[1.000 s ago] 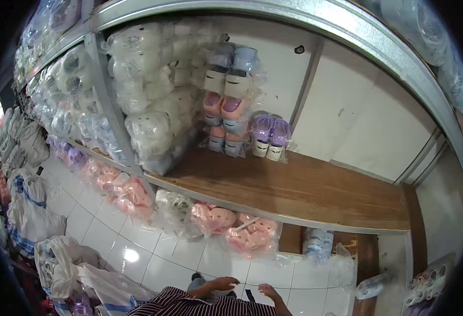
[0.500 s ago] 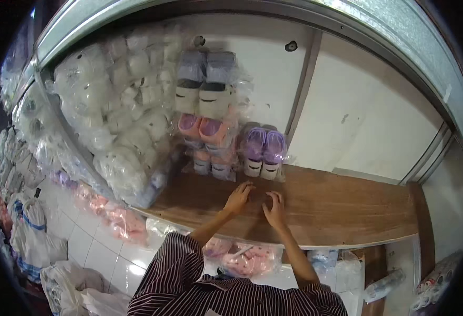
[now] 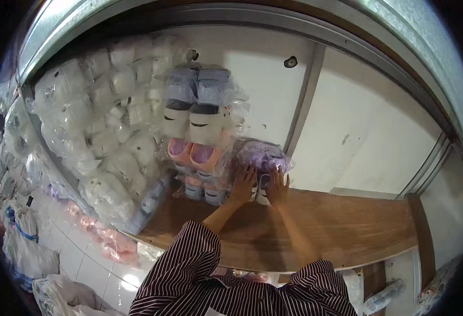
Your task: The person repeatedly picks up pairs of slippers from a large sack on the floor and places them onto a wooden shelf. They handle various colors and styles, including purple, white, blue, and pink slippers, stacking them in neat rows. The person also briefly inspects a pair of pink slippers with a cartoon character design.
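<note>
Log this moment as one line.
left hand: at purple shoes | right hand: at purple shoes | place: wooden shelf | beside: taller shoe stack

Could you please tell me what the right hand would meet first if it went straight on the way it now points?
The right hand would first meet the plastic-wrapped purple clogs directly ahead; its fingers overlap them in view and may be touching, though depth is unclear.

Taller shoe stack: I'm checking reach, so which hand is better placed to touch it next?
Left, probably: the left hand looks nearer the taller shoe stack, while the right hand is farther right. Both hands are at the shorter shoe stack.
</note>
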{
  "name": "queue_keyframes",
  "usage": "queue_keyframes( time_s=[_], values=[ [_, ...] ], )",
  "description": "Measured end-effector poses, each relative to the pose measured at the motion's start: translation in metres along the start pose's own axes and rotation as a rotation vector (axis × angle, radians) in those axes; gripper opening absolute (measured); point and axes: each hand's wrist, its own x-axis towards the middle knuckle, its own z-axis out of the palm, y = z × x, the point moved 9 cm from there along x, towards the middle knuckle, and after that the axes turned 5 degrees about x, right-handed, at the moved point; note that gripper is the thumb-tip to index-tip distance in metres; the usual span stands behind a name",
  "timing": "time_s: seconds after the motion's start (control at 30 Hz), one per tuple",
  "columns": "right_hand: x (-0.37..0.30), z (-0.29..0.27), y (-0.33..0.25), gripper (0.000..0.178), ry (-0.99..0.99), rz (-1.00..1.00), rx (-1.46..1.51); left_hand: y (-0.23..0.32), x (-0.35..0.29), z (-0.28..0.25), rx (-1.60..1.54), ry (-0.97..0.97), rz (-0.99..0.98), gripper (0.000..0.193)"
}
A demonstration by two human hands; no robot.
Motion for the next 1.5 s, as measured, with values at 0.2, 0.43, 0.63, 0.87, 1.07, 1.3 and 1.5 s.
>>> queue_keyframes(
  time_s=[0.2,0.43,0.63,0.87,1.07,1.3,1.5],
  values=[
    [0.073,-0.020,0.039,0.057,0.171,-0.054,-0.140,-0.009,0.069,-0.018,0.227,0.370,-0.019,0.064],
    [0.123,-0.027,0.062,0.070,-0.154,-0.088,-0.087,-0.047,0.125,-0.025,0.140,0.435,-0.052,0.025],
    [0.136,-0.055,0.071,0.072,-0.358,-0.067,-0.032,-0.045,0.143,-0.046,0.143,0.293,0.006,0.022],
    [0.124,-0.088,0.072,0.074,-0.389,-0.066,0.045,-0.031,0.136,-0.080,0.065,-0.058,0.040,0.049],
    [0.089,-0.125,0.071,0.075,-0.445,-0.048,0.155,-0.003,0.105,-0.108,0.047,0.006,0.131,0.031],
    [0.037,-0.178,0.058,0.073,-0.441,-0.113,0.197,0.027,0.068,-0.155,0.015,-0.094,0.090,0.035],
    [-0.003,-0.208,0.015,0.065,-0.397,-0.238,0.259,0.022,0.003,-0.195,-0.042,-0.093,0.045,0.062]
  ],
)
